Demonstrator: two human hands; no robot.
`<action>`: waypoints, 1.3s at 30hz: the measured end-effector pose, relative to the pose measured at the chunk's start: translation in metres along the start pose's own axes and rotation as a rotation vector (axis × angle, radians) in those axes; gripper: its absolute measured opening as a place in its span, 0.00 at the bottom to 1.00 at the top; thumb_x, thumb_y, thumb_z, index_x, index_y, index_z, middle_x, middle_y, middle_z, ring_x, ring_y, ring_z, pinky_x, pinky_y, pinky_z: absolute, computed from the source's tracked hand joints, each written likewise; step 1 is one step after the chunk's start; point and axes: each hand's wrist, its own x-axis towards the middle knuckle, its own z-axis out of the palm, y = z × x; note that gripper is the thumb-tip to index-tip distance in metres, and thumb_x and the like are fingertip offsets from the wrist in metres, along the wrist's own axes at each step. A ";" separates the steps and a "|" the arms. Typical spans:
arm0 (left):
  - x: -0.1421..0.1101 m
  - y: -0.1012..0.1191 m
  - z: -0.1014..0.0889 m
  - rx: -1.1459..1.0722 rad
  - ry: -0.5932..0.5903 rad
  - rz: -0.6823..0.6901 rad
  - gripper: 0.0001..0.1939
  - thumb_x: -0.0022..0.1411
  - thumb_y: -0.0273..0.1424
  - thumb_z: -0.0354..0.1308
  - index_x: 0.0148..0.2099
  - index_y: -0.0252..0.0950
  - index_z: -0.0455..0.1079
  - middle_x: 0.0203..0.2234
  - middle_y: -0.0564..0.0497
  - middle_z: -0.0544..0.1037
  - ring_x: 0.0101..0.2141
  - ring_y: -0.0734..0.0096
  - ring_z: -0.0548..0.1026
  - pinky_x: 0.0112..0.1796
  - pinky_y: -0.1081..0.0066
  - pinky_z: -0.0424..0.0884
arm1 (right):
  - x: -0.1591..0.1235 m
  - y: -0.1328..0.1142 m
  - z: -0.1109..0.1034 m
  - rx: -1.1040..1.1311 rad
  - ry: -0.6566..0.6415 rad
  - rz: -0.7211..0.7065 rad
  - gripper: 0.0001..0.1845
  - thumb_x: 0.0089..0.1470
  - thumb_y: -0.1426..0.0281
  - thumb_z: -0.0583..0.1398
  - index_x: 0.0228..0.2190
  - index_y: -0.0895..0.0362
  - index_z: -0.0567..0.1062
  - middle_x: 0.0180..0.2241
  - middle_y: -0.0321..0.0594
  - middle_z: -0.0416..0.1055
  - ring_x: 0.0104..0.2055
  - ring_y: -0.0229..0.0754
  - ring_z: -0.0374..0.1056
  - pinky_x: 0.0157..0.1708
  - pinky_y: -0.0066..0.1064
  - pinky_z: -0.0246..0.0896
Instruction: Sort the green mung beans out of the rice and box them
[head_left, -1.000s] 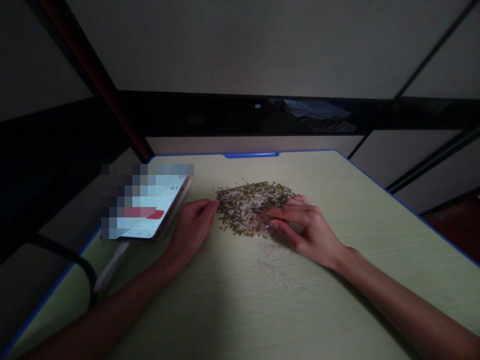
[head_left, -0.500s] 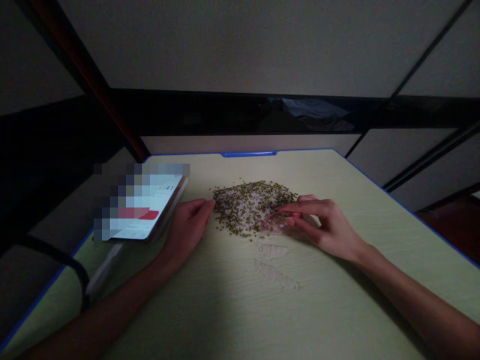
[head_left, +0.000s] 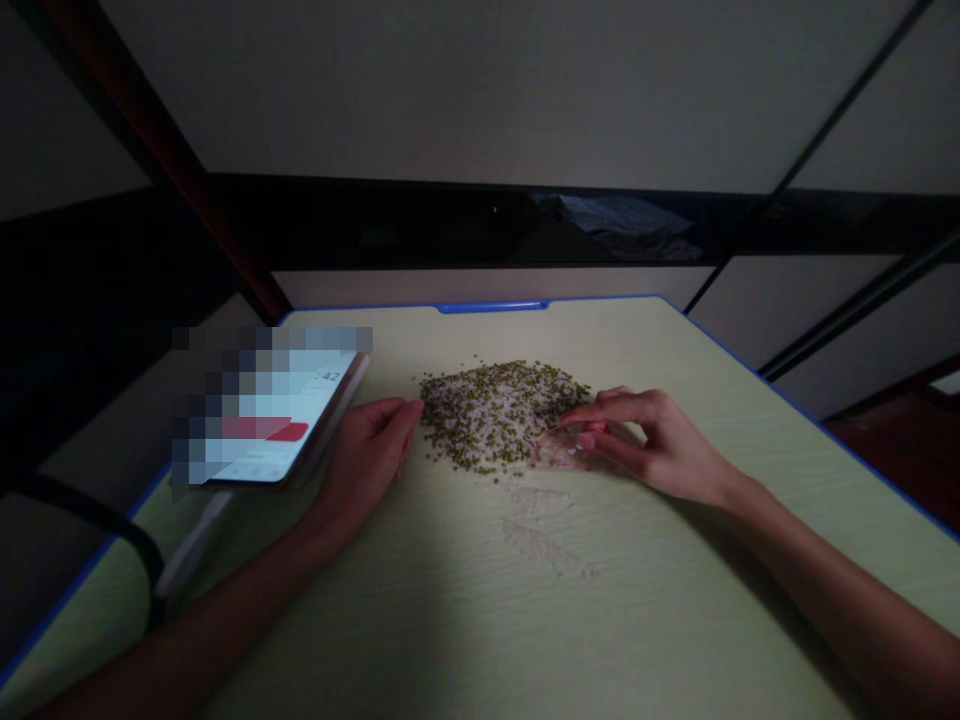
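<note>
A mixed pile of small green beans and pale grains (head_left: 499, 415) is spread over the middle of the table. My left hand (head_left: 371, 440) rests at the pile's left edge, fingers curled in and thumb pressed against them; whatever may be inside is hidden. On the other side, my right hand (head_left: 649, 440) pinches a clear, thin plastic piece (head_left: 556, 448) with pinkish marks between thumb and fingers. That piece lies against the pile's lower right edge, and its full shape is hard to make out.
A lit phone (head_left: 274, 425), partly blurred out, is propped at the left, with a white stick-like part and a dark cable (head_left: 97, 515) beside it. Two worn patches (head_left: 544, 545) mark the pale blue-edged table (head_left: 465, 620). Cabinet panels stand behind.
The whole view has shifted slightly, so everything sits a little further left. The clear plastic piece has tilted a little in my right fingers. My left hand keeps its place by the pile.
</note>
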 end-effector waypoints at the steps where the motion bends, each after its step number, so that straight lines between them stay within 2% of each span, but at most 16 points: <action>1: 0.000 0.001 0.000 0.000 0.003 -0.001 0.20 0.53 0.35 0.49 0.13 0.39 0.52 0.05 0.60 0.56 0.12 0.77 0.57 0.19 0.74 0.55 | 0.000 0.000 -0.001 -0.009 0.001 0.000 0.13 0.49 0.76 0.55 0.35 0.63 0.78 0.26 0.42 0.75 0.25 0.37 0.66 0.24 0.28 0.59; 6: -0.001 0.003 -0.001 0.002 0.008 0.012 0.20 0.53 0.35 0.49 0.12 0.39 0.52 0.05 0.59 0.56 0.13 0.76 0.57 0.19 0.74 0.55 | 0.000 0.000 -0.006 -0.031 0.003 0.005 0.13 0.49 0.75 0.55 0.35 0.62 0.78 0.29 0.43 0.76 0.28 0.39 0.68 0.28 0.29 0.61; 20: -0.001 0.002 0.000 -0.007 -0.002 -0.005 0.20 0.54 0.35 0.49 0.13 0.39 0.52 0.06 0.60 0.56 0.13 0.77 0.57 0.19 0.75 0.55 | 0.001 0.001 -0.004 -0.079 0.075 0.009 0.14 0.49 0.73 0.55 0.35 0.61 0.78 0.28 0.42 0.76 0.26 0.38 0.67 0.25 0.29 0.60; 25: -0.002 0.004 -0.001 -0.002 -0.012 -0.022 0.19 0.55 0.34 0.49 0.14 0.38 0.52 0.06 0.60 0.56 0.13 0.78 0.56 0.19 0.76 0.54 | 0.000 -0.003 -0.003 -0.069 0.034 -0.017 0.14 0.49 0.75 0.55 0.35 0.60 0.78 0.27 0.41 0.76 0.26 0.38 0.67 0.26 0.29 0.60; 32: -0.003 0.003 0.000 -0.002 -0.012 -0.008 0.19 0.56 0.35 0.48 0.14 0.38 0.52 0.06 0.61 0.56 0.14 0.78 0.57 0.20 0.75 0.55 | -0.001 -0.005 -0.008 -0.115 0.089 0.040 0.14 0.48 0.74 0.55 0.34 0.59 0.79 0.29 0.43 0.77 0.27 0.40 0.68 0.26 0.30 0.61; 39: -0.002 0.002 -0.001 0.004 -0.008 0.000 0.20 0.55 0.35 0.47 0.14 0.38 0.52 0.06 0.61 0.56 0.13 0.78 0.57 0.20 0.75 0.54 | -0.001 -0.009 -0.004 -0.045 0.011 0.052 0.15 0.47 0.76 0.55 0.35 0.59 0.78 0.29 0.40 0.77 0.26 0.38 0.69 0.25 0.28 0.62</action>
